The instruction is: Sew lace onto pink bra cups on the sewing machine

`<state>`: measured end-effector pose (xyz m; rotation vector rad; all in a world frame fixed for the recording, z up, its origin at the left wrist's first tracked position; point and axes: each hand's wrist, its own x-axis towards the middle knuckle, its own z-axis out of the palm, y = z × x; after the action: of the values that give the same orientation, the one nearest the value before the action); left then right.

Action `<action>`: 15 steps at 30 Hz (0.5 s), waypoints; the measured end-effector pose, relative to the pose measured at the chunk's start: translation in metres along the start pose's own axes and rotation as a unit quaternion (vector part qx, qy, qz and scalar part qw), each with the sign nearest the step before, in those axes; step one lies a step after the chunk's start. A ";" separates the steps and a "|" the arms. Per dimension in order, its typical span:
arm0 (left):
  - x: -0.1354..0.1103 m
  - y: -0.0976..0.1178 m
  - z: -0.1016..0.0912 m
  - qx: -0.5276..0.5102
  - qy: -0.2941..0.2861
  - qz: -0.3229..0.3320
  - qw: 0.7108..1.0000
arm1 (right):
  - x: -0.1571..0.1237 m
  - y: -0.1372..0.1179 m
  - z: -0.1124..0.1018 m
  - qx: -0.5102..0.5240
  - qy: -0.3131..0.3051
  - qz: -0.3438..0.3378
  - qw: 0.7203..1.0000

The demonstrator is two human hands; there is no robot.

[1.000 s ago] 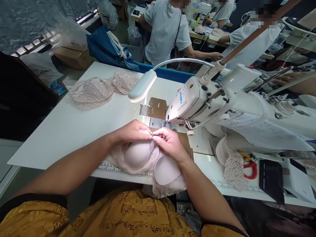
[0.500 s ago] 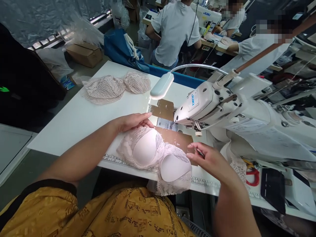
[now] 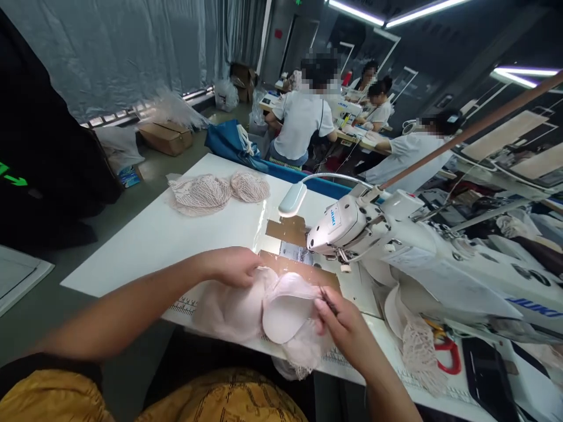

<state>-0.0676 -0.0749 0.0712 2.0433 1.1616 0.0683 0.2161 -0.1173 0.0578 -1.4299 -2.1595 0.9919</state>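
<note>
Hard to see: your left fingertips vanish into blurred lace, and your right fingers cover most of the small dark tool (image 3: 326,298).
Left hand (image 3: 235,266): palm down, knuckles up, fingers closed on the upper edge of the lace bra (image 3: 287,319).
Right hand (image 3: 345,322): nearly closed, thumb and fingers pinching the tool by the cup's edge; forearm cut off below.
Bra: between and below your hands, lower lace over the table (image 3: 145,258) edge.
Sewing machine (image 3: 341,225): beyond your right hand.
</note>
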 end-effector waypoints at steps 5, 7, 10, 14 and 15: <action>-0.046 -0.034 -0.056 0.074 0.161 -0.030 0.984 | 0.064 -0.045 0.036 0.107 -0.013 -0.078 0.991; -0.056 -0.044 -0.085 0.135 0.296 -0.070 0.943 | 0.100 -0.065 0.046 0.121 0.057 -0.167 0.977; -0.058 -0.060 -0.122 0.191 0.464 -0.063 0.863 | 0.161 -0.086 0.052 0.115 0.173 -0.308 0.929; -0.035 -0.100 -0.135 0.205 0.502 -0.038 0.840 | 0.231 -0.080 0.059 0.029 0.162 -0.337 0.927; -0.026 -0.113 -0.131 0.204 0.470 -0.061 0.857 | 0.240 -0.073 0.062 -0.007 0.127 -0.298 0.946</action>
<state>-0.2147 0.0157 0.0983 2.3490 2.0262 0.9169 0.0288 0.0603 0.0498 -0.7620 -2.1910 0.5333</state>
